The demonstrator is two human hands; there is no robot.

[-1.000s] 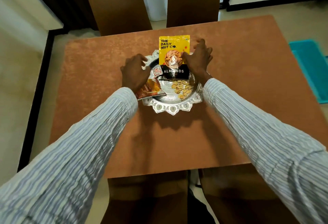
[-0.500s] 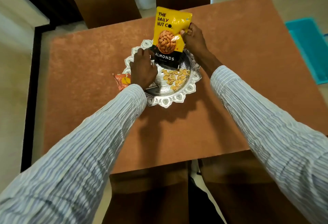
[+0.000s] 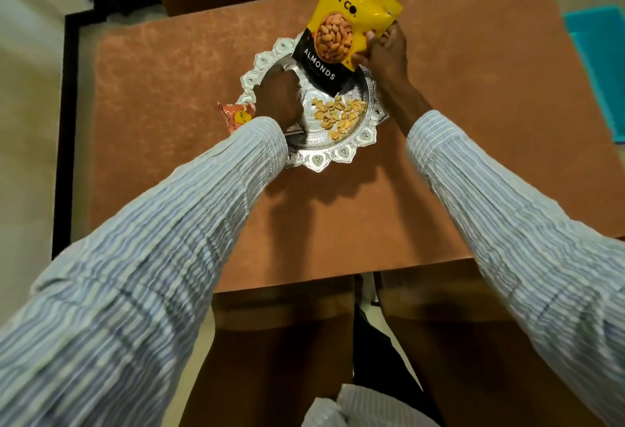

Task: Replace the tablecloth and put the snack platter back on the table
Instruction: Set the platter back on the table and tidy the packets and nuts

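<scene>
- Head view: your right hand (image 3: 384, 54) has its fingers clamped on the almond pouch (image 3: 341, 20), raised over the snack platter (image 3: 333, 152) on the tabletop (image 3: 473, 105).
- Left hand (image 3: 279, 98) rests in the platter; finger state: cannot tell.
- Risk: a swinging pouch could scatter the loose nuts (image 3: 338, 115); your sleeve may nudge the orange packet (image 3: 235, 115).

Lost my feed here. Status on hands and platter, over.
Right hand pinches almond pouch, lifted above platter. Left hand on platter, grip unclear. Platter on brown tablecloth; orange packet beside left rim.

Long sleeves (image 3: 176, 240), white with thin blue stripes, cuffs at wrists
</scene>
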